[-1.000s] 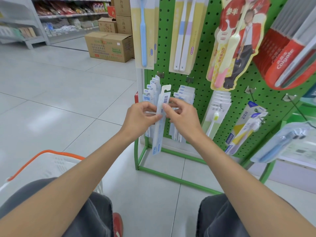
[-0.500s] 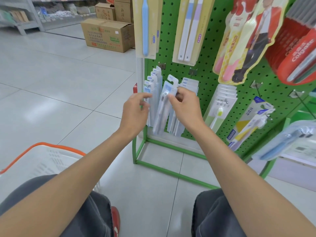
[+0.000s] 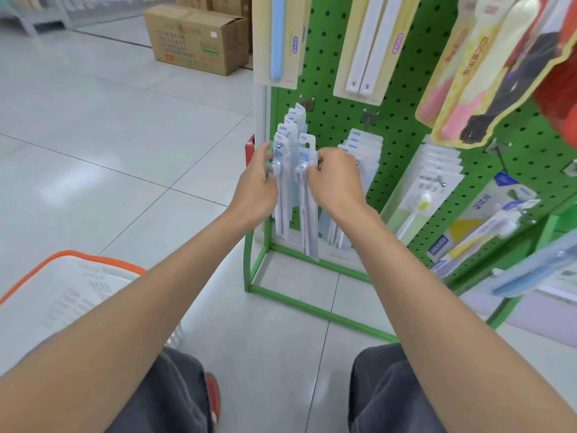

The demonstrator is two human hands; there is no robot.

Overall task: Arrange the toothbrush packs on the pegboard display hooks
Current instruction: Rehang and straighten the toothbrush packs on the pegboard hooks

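So the right hand (image 3: 335, 179) is pinching one toothbrush pack (image 3: 309, 226) near its top, and it hangs straight down right between both hands. It's a long skinny clear blister on a white and blue card, with a hang tab sticking up and a grey-white brush head showing by the fingertips. The left hand (image 3: 257, 185) has its fingers curled on the edge of the front pack in the row of packs (image 3: 292, 126) already on a hook (image 3: 278, 145) of the green pegboard (image 3: 337, 120). Another row (image 3: 362, 145) sits just behind the right hand.
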